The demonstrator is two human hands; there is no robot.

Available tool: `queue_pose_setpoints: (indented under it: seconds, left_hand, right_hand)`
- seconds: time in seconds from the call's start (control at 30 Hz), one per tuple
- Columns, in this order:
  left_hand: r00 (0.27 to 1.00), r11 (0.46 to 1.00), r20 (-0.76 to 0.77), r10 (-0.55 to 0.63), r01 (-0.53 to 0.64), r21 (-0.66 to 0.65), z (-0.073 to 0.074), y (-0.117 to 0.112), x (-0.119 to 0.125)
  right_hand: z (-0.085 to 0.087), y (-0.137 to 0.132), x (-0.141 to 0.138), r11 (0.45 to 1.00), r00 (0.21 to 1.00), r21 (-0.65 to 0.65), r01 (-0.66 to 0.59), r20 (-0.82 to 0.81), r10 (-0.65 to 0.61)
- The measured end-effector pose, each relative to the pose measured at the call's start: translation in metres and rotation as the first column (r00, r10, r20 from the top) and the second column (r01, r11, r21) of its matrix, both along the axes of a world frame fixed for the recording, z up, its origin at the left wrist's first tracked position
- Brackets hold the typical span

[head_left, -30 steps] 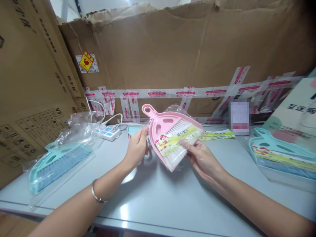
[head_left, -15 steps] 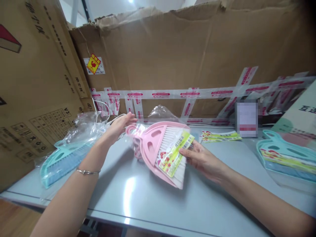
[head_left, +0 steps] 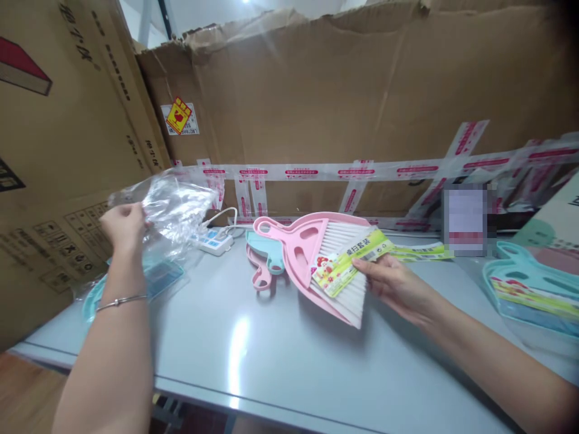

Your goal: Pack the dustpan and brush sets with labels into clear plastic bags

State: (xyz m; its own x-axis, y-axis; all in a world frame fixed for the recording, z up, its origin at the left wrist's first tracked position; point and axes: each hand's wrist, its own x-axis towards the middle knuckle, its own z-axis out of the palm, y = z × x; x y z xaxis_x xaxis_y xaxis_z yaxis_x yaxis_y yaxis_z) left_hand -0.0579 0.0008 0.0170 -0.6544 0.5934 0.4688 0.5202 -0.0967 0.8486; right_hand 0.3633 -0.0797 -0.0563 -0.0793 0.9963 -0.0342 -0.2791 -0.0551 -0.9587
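Observation:
My right hand (head_left: 391, 283) pinches the right edge of a pink dustpan-and-brush set, thumb on its yellow-green card label (head_left: 348, 262). The pink dustpan (head_left: 296, 244) is tilted above the table, its handle ring pointing left and the brush's white bristles (head_left: 350, 301) facing up. Far to the left, my left hand (head_left: 124, 226) is closed on a clear plastic bag (head_left: 174, 202), raised and crumpled. Under that forearm lies a teal dustpan set (head_left: 167, 277), partly hidden by the arm and plastic.
Behind the pink set, pink and teal handles (head_left: 262, 268) rest on the table (head_left: 203, 349). A white power strip (head_left: 217, 241) stands near the large carton (head_left: 289, 108). To the right are loose card labels (head_left: 425, 252), a blurred upright panel (head_left: 465, 220) and a teal dustpan set (head_left: 534, 283).
My left hand has moved left from beside the pink handle, and the clear bag is now off the pink set. My right hand still holds the set, now slightly farther right.

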Motion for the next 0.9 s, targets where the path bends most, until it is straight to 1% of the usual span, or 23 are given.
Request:
queue_pose_setpoints:
  seconds: [0.03,0.1,0.13,0.2,0.27,0.3,0.33,0.37,0.4,0.43,0.47,0.5,0.53,0.57,0.6,0.63,0.67,0.7,0.73,0.77,0.83,0.87,0.9]
  left_hand:
    - [0.987,0.987,0.007,0.158,-0.158,-0.030,-0.007,0.001,-0.019]
    - [0.961,0.959,-0.003,0.276,-0.276,-0.060,-0.024,0.001,-0.042]
    - [0.961,0.958,-0.010,0.277,-0.277,-0.078,-0.033,0.000,-0.046]
    - [0.953,0.955,-0.087,0.291,-0.295,-0.033,-0.041,-0.001,-0.041]
    - [0.911,0.945,-0.254,0.324,-0.303,0.120,-0.037,-0.001,-0.022]
    - [0.883,0.940,-0.338,0.326,-0.266,0.212,-0.030,0.000,-0.007]
    - [0.876,0.941,-0.382,0.293,-0.193,0.280,-0.023,0.000,0.011]
    - [0.903,0.946,-0.378,0.204,-0.083,0.314,-0.016,-0.001,0.031]
    - [0.948,0.945,-0.318,0.015,0.091,0.314,-0.010,-0.002,0.054]
    - [0.923,0.913,-0.242,-0.301,0.352,0.207,-0.007,-0.005,0.077]
    - [0.782,0.782,-0.106,-0.614,0.621,0.053,-0.007,-0.008,0.100]
    - [0.576,0.574,0.031,-0.817,0.817,-0.052,-0.010,-0.013,0.121]
    - [0.368,0.357,0.142,-0.919,0.929,-0.098,-0.014,-0.018,0.140]
    - [0.221,0.210,0.215,-0.951,0.975,-0.074,-0.019,-0.024,0.155]
    - [0.128,0.128,0.259,-0.957,0.992,-0.018,-0.024,-0.029,0.167]
    - [0.081,0.097,0.269,-0.960,0.994,0.046,-0.028,-0.033,0.174]
    - [0.067,0.097,0.263,-0.962,0.990,0.103,-0.030,-0.036,0.179]
    - [0.074,0.114,0.251,-0.965,0.982,0.149,-0.031,-0.038,0.180]
    - [0.090,0.135,0.237,-0.967,0.974,0.182,-0.031,-0.039,0.178]
    - [0.106,0.154,0.225,-0.968,0.967,0.205,-0.029,-0.039,0.176]
    - [0.142,0.192,0.211,-0.967,0.952,0.239,-0.025,-0.037,0.168]
    - [0.159,0.208,0.205,-0.966,0.947,0.246,-0.023,-0.035,0.164]
    - [0.176,0.222,0.199,-0.964,0.945,0.242,-0.022,-0.033,0.161]
  right_hand:
    - [-0.001,0.002,0.002,1.000,1.000,-0.001,0.010,-0.002,-0.010]
    - [-0.006,0.006,0.004,1.000,1.000,0.002,0.010,-0.001,-0.010]
    - [-0.008,0.007,0.004,1.000,1.000,0.004,0.009,-0.001,-0.009]
    - [-0.012,0.008,0.003,1.000,1.000,0.002,0.009,-0.002,-0.009]
    - [-0.014,0.009,0.002,1.000,1.000,-0.003,0.018,-0.004,-0.018]
    - [-0.014,0.009,0.002,1.000,1.000,-0.006,0.022,-0.007,-0.022]
    - [-0.013,0.008,0.001,1.000,1.000,-0.006,0.024,-0.015,-0.024]
    - [-0.011,0.008,0.001,1.000,0.999,-0.005,0.024,-0.028,-0.024]
    - [-0.010,0.008,0.001,1.000,0.999,-0.003,0.023,-0.044,-0.024]
    - [-0.008,0.007,0.001,1.000,0.998,-0.004,0.022,-0.060,-0.022]
    - [-0.006,0.006,0.001,1.000,0.997,-0.007,0.015,-0.073,-0.015]
    - [-0.005,0.005,0.000,1.000,0.997,-0.012,0.000,-0.079,-0.001]
    - [-0.003,0.003,-0.001,0.999,0.997,-0.019,-0.026,-0.076,0.024]
    - [-0.002,0.002,-0.001,0.998,0.996,-0.024,-0.061,-0.064,0.059]
    - [0.000,0.000,-0.002,0.994,0.994,-0.029,-0.103,-0.048,0.101]
    - [0.001,-0.001,-0.002,0.989,0.989,-0.034,-0.147,-0.029,0.146]
    - [0.003,-0.001,-0.001,0.982,0.983,-0.040,-0.185,-0.010,0.184]
    - [0.005,-0.001,0.003,0.978,0.979,-0.046,-0.205,0.010,0.205]
    - [0.006,0.001,0.009,0.979,0.979,-0.050,-0.199,0.028,0.200]
    - [0.007,0.005,0.018,0.985,0.984,-0.053,-0.165,0.053,0.168]
    - [0.007,0.016,0.045,0.999,0.985,-0.037,-0.024,0.169,0.030]
    - [0.006,0.023,0.062,0.996,0.956,0.020,0.090,0.278,-0.092]
    - [0.005,0.030,0.079,0.972,0.882,0.126,0.200,0.408,-0.235]
